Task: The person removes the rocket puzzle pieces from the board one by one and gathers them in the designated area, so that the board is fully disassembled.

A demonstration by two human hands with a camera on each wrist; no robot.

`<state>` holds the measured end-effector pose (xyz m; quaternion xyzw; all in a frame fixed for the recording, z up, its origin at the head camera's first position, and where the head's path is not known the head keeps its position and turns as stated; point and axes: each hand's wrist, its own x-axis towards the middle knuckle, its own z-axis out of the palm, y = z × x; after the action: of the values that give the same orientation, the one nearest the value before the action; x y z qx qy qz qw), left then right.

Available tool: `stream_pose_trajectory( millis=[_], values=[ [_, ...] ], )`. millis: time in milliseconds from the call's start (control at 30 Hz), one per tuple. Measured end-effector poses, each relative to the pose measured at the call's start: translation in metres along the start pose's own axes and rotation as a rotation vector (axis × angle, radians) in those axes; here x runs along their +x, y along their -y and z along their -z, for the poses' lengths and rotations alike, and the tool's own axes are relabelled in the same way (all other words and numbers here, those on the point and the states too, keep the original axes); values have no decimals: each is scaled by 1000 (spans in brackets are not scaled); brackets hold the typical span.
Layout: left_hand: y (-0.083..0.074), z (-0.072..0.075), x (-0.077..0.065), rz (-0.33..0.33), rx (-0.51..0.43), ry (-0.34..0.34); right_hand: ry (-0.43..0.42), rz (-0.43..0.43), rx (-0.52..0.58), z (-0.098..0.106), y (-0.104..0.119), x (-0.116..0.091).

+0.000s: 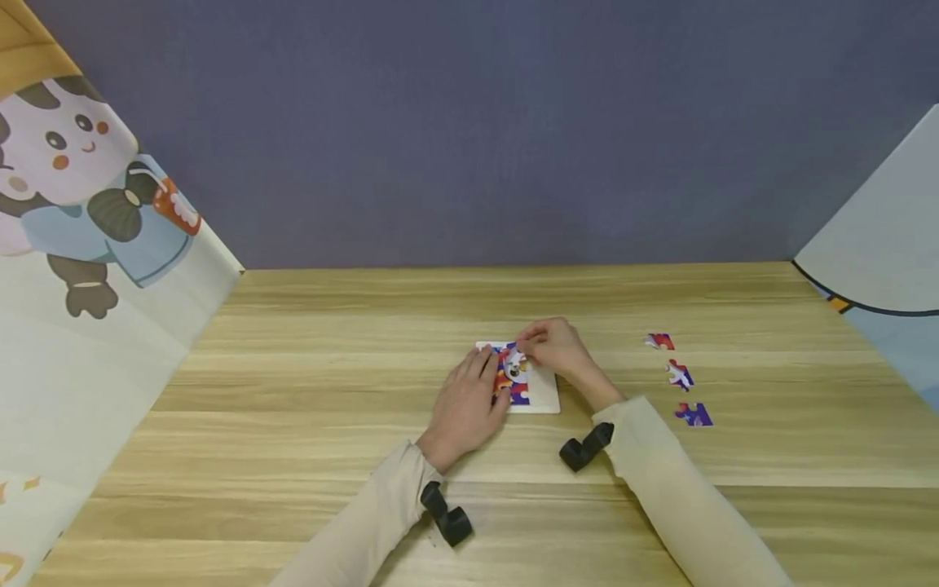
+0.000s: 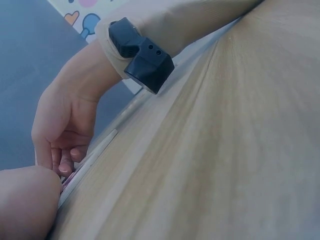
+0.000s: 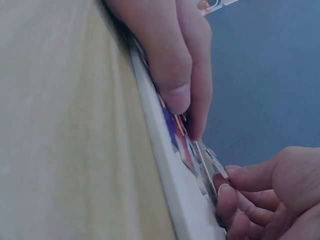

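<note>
A white puzzle tray [image 1: 544,393] lies on the table with joined, colourful puzzle pieces [image 1: 519,395] covering its left part. My left hand [image 1: 465,403] rests over the tray's left side, fingers extended onto the pieces and hiding some of them. From the right, my right hand [image 1: 559,350] reaches over the tray's far side. Its thumb and forefinger pinch a puzzle piece [image 3: 214,159], which is tilted up from the tray in the right wrist view. The left wrist view shows the tray's edge [image 2: 95,156] but mostly hides the pieces.
To the right of the tray lie three loose pieces in a column: a red and purple one [image 1: 662,342], a white and purple one [image 1: 681,376] and a purple one [image 1: 694,415]. A dark panel [image 1: 513,147] stands behind the wooden table [image 1: 330,326].
</note>
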<state>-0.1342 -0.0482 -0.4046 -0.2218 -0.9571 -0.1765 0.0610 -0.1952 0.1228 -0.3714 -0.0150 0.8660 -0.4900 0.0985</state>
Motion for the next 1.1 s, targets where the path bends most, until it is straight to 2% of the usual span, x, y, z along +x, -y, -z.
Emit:
stream_pose_trajectory(
  millis=[167, 467, 633, 1100],
  values=[
    [1, -2, -1, -7, -8, -16, -2, 10, -10, 4, -2, -1],
    [1, -2, -2, -13, -17, -22, -21, -53, 46, 19, -11, -5],
    [3, -4, -2, -7, -12, -22, -41, -43, 68, 29, -16, -8],
    [3, -3, -1, -18, -1, -30, -119, 28, 12, 63, -31, -18]
  ],
)
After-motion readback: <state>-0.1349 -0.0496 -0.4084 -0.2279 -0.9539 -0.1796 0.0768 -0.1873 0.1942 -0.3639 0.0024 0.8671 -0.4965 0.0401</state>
